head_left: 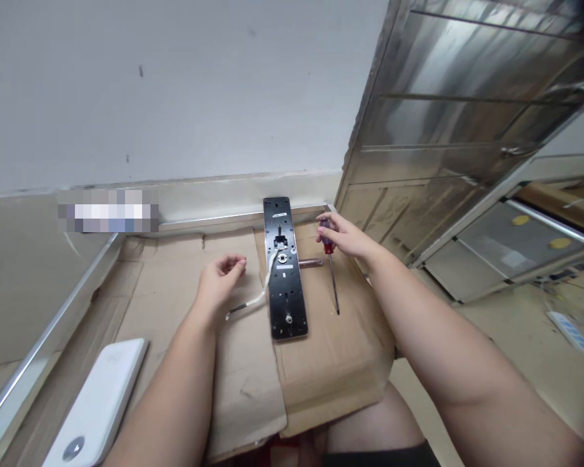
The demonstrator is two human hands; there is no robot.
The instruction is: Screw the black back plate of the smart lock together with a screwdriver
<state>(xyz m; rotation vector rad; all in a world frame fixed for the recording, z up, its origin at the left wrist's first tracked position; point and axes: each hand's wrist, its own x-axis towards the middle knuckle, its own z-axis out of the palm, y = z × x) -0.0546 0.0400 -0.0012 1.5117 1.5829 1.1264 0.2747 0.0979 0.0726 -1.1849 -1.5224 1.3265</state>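
My right hand (339,233) is wrapped round the red-and-dark handle of a screwdriver (333,279), its shaft pointing down towards the cardboard. Left of it lies a long black lock plate (286,292), back side up, dotted with screw holes and fittings. A copper-coloured lever handle (311,263) sticks out from under the plate's right edge. From the plate's middle a white cable (259,299) with a dark end runs to the left. My left hand (220,279) hovers beside the cable with thumb and fingers closed together; anything between the fingertips is too small to make out.
Flattened cardboard (175,279) covers the table. A white power bank (102,395) lies at the near left. The wall stands behind the table, a metal door (418,130) to the right. Further right are a grey cabinet (516,240) and a power strip (571,332) on the floor.
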